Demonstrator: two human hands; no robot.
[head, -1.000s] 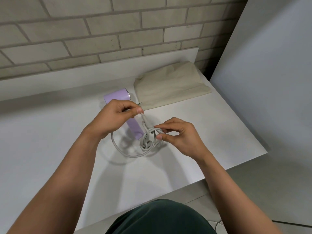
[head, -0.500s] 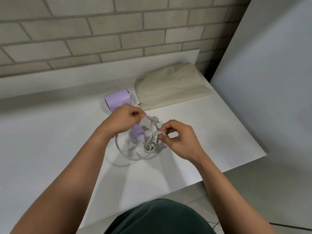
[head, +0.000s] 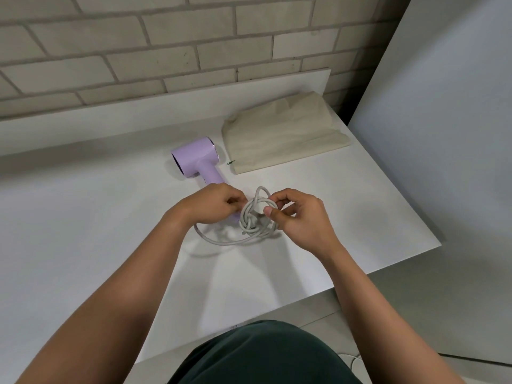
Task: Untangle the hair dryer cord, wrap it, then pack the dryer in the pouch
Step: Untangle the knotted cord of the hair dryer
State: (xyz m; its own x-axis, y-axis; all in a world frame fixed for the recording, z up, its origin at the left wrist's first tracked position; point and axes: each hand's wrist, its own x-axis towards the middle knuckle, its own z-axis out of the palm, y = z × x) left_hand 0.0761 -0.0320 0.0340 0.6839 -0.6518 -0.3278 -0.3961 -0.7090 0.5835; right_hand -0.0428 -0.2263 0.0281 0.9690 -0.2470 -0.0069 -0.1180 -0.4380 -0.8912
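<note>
left hand point(head: 213, 206): fingers curled in, tips closed on a strand at the left edge of the knot. which strand i cannot tell, as my knuckles cover it.

right hand point(head: 299, 217): thumb and forefinger pinch a loop on the knot's right side. the other fingers are bent behind it.

pale grey, smooth round cord point(head: 221, 241): several loops bunched into a loose knot between my hands, one loop standing up at the far side. a single slack curve runs out to the left and lies on the table. the plug is not made out.

lilac matte plastic hair dryer point(head: 194, 159): short cylindrical barrel with a straight handle, lying on its side just beyond my left hand. the handle's lower end is hidden behind that hand.

beige cloth pouch point(head: 282, 134): flat, creased and soft-edged, at the far right of the table just right of the dryer and not touching it. a small dark green bit at its near left corner is too small to identify.

white smooth table point(head: 83, 217): matte top, its right corner in view. pale brick wall point(head: 166, 51) behind, rough with grey joints. a plain grey-white panel point(head: 443, 134) stands to the right, cut off by the frame.
</note>
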